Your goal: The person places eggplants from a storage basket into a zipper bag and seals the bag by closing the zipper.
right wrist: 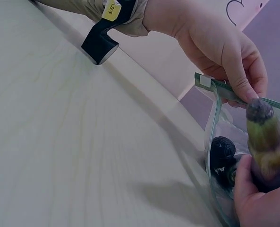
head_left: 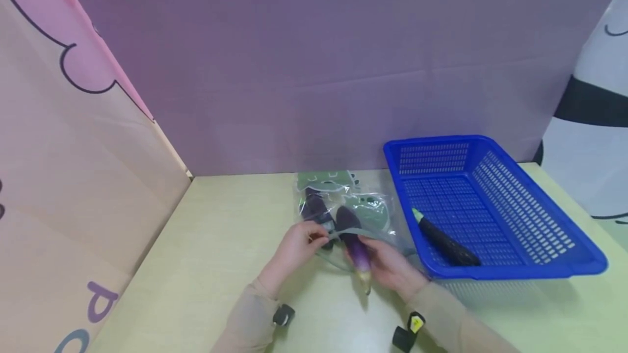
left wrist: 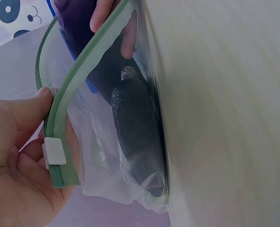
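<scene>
A clear zip bag (head_left: 378, 212) with green printing lies on the table, its mouth spread apart. My left hand (head_left: 299, 241) pinches the green zip rim (left wrist: 83, 61) beside the white slider (left wrist: 55, 151). In my right hand (head_left: 392, 271) is a purple eggplant (head_left: 360, 257) with a yellowish stem end, which points toward me. Its dark far end reaches into the bag's mouth. Dark eggplants (left wrist: 137, 123) lie inside the bag; their stem ends (right wrist: 222, 149) show in the right wrist view, but plastic and hands partly cover them.
To the right of the bag stands a blue plastic basket (head_left: 520, 271) with slotted walls. One dark eggplant (head_left: 446, 241) with a green tip lies in it. A purple backdrop (head_left: 294, 70) closes off the back of the pale table (head_left: 221, 222), and printed sheets flank both sides.
</scene>
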`<state>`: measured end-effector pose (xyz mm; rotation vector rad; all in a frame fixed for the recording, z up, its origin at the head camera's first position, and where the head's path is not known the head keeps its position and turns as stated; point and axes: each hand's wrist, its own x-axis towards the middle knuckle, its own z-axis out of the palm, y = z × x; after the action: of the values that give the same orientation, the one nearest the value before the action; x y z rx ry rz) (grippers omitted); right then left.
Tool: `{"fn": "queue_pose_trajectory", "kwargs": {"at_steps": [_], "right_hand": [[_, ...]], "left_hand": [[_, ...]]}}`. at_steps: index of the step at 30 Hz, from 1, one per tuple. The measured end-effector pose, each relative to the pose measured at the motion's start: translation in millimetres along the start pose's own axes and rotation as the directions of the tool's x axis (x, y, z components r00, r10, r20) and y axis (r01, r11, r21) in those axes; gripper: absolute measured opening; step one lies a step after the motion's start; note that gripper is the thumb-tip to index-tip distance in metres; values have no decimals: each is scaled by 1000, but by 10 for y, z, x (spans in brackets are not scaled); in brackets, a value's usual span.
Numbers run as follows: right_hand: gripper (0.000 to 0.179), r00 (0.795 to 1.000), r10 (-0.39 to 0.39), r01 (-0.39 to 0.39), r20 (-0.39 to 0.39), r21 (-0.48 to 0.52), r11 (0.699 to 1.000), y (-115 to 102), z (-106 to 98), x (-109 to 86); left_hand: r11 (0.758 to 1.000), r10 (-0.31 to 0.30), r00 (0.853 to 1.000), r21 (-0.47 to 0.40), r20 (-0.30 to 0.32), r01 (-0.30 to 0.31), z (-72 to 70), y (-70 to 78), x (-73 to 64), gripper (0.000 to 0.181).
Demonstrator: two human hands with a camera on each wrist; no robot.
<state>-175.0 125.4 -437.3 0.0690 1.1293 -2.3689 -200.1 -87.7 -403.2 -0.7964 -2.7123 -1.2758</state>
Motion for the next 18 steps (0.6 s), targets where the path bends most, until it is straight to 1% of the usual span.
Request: {"fn": "queue_pose_trajectory", "kwargs": {"at_steps": [4,8,11,14,15,18], "right_hand": [[37,1000,-26,26,-1,13,1000,16,-3,25],[43,999,-31,31,-12,7,999,30,-5,55],[40,999,-31,31,-16,16,999,38,-5,81],[31,999,-40,41,-23,42,998,46,4,109],[32,999,-40,42,-30,49,998,44,12,114],[42,997,-49,51,-58,44,998,41,42,132]], "left_hand": [[1000,-1,1000,2,2,1,0,-2,0,6],[1000,-1,1000,1,4,1,1,0,4,6],[1000,2,1000,-1,4,-2,2,1,3,6],[1000,4,1000,-4,5,-4,-1,5,-4,6],[1000,5,1000,-4,5,-5,-2,5,-6,6],[1000,6,1000,-5,7,-6,-7,9,-11,6]]}}
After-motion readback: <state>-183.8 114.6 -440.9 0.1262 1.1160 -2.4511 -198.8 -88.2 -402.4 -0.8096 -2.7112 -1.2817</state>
